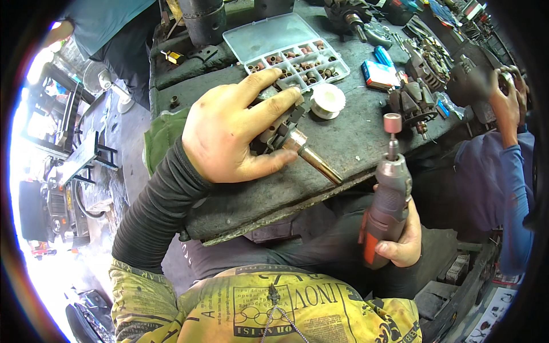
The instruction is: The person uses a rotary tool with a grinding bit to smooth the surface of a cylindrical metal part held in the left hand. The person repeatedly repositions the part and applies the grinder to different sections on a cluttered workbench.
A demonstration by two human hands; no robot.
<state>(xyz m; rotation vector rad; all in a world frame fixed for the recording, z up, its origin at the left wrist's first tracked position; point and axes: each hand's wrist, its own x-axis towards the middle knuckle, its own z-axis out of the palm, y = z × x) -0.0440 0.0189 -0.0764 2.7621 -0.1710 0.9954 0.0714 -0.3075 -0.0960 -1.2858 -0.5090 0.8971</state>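
My left hand (pixel 234 126) is curved over a dark metal part with a shaft (pixel 286 134) on the bench (pixel 229 208), gripping it between thumb and fingers. The part's bright collar and bare shaft end point toward the bench's front edge; the palm hides much of its body. In my right hand (pixel 403 243) is a grey and orange rotary tool (pixel 389 200), held upright off the front edge. A short pinkish grinding drum (pixel 392 123) tops its spindle. Beyond my left fingers sits a clear compartment box (pixel 266 37), lid open, with small brown bushings.
A white spool (pixel 327 101) stands beside the box. Further right are a blue and white carton (pixel 379 74), an alternator-like part (pixel 417 103) and heaped metal pieces. Another person's hands (pixel 509 97) work at the right edge; a second person (pixel 114 34) stands far left.
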